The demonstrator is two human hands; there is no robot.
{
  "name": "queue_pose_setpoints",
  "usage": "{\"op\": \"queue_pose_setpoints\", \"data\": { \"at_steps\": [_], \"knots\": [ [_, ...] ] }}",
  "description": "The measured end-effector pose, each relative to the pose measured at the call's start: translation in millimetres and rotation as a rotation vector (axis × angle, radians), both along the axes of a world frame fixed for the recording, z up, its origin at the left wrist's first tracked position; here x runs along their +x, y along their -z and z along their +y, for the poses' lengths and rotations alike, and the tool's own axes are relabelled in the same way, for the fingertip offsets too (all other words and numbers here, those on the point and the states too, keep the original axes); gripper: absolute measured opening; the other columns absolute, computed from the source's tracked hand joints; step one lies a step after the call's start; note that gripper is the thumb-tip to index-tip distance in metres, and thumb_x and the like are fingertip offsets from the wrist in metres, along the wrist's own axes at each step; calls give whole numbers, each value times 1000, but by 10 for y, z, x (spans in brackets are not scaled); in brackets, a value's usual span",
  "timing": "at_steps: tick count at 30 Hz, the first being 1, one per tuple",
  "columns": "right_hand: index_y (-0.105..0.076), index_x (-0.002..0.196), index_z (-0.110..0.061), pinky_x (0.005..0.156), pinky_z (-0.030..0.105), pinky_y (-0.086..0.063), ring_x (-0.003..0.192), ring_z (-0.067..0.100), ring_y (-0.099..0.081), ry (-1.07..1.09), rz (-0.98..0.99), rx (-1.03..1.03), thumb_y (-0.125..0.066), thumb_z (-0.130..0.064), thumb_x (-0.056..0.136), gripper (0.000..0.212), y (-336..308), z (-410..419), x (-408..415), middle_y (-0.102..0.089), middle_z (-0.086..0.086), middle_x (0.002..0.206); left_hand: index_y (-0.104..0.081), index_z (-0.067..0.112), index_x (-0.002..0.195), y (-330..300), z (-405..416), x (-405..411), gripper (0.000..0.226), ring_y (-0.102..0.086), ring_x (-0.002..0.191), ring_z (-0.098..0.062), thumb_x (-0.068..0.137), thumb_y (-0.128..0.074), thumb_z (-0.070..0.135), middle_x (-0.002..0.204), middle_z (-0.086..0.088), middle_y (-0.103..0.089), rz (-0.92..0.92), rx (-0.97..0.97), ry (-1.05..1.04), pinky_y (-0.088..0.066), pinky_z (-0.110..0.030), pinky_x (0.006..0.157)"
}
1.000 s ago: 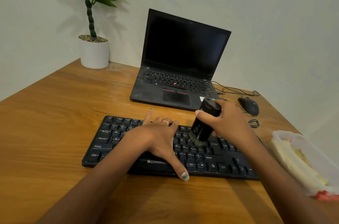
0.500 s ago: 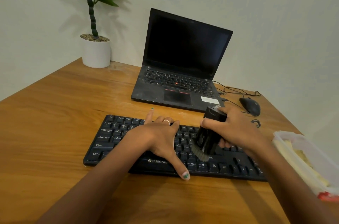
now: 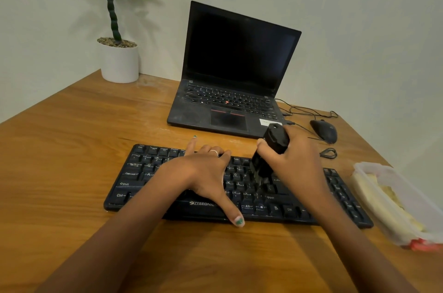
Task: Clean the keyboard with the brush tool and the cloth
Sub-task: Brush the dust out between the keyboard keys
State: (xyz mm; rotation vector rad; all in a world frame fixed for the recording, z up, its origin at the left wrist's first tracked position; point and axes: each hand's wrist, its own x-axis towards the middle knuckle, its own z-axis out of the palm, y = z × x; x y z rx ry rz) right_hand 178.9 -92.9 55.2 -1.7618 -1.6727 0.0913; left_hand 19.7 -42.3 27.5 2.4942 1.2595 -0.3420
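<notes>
A wooden bench [image 3: 72, 161] carries a black keyboard [image 3: 143, 172]. Behind the keyboard: an open black laptop [image 3: 230, 101] (screen dark), a white potted plant [image 3: 119, 62] far left; right, a black mouse [image 3: 323, 131], clear plastic container [image 3: 395, 201].

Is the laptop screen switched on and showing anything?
No. The laptop stands open behind the keyboard, but its screen is plain black with nothing displayed.
</notes>
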Motion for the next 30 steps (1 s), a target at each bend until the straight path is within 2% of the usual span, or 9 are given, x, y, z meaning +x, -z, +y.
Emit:
{"op": "queue_pose_setpoints", "data": {
  "at_steps": [3, 6, 8, 11, 14, 17, 21, 27, 30],
  "knots": [
    [-53, 78, -22, 55, 32, -54, 64, 13, -61, -32, 97, -48, -64, -31, 83, 15, 16, -59, -9, -62, -1, 71, 9, 19, 154, 10, 6, -5, 136, 12, 148, -22, 59, -67, 80, 163, -2, 4, -12, -7, -4, 23, -55, 112],
    [-56, 83, -13, 38, 19, -44, 43, 7, -56, -93, 82, -323, -64, -29, 83, 18, -153, -78, 94, -64, 4, 67, 10, 19, 154, 11, 6, -4, 136, 13, 148, -22, 59, -67, 79, 163, -2, 6, -16, -17, 0, 23, -54, 112],
    [-55, 83, -13, 40, 23, -45, 44, 6, -55, -87, 74, -252, -63, -29, 83, 18, -158, -52, 83, -64, 5, 68, 10, 19, 154, 9, 7, -1, 136, 12, 148, -22, 60, -67, 79, 163, -2, 6, -17, -14, 4, 23, -53, 112],
    [-52, 76, -21, 58, 36, -54, 61, 12, -59, -14, 41, -6, -63, -33, 83, 17, 11, -45, 9, -61, 0, 69, 10, 19, 154, 4, 0, 1, 135, 13, 148, -21, 60, -68, 78, 163, -2, 5, -27, -23, 2, 23, -53, 113],
    [-56, 81, -14, 43, 24, -49, 46, 12, -58, -54, 220, -135, -64, -28, 83, 16, -18, -107, 23, -64, 5, 64, 9, 20, 154, 5, -1, -5, 136, 11, 148, -21, 59, -68, 78, 163, -3, 4, -30, -13, 7, 21, -53, 113],
    [-56, 83, -12, 37, 18, -43, 36, 9, -53, -88, 186, -328, -63, -27, 84, 17, -129, -119, 98, -62, 4, 56, 7, 20, 154, 7, 0, -4, 135, 9, 149, -21, 59, -69, 78, 163, -2, 2, -30, -7, 13, 19, -54, 115],
    [-53, 75, -20, 51, 34, -55, 56, 13, -61, -27, 82, -96, -63, -32, 83, 18, -45, -94, 8, -63, 2, 66, 6, 20, 155, 0, -4, 6, 135, 9, 149, -21, 59, -69, 78, 163, -2, 1, -32, -3, 16, 17, -54, 115],
    [-57, 82, -14, 39, 19, -43, 39, 9, -54, -116, 139, -366, -63, -32, 84, 20, -183, -178, 76, -63, 4, 58, 6, 21, 155, 5, 4, 9, 135, 7, 149, -21, 58, -69, 78, 163, -1, -1, -35, 4, 18, 17, -53, 115],
    [-53, 77, -17, 43, 29, -48, 50, 10, -57, -43, 37, -159, -62, -33, 83, 19, -98, -154, 24, -62, 2, 65, 5, 22, 155, 6, -1, 8, 134, 6, 149, -22, 58, -69, 79, 162, -1, -2, -35, 6, 16, 16, -53, 116]
  ]
}}
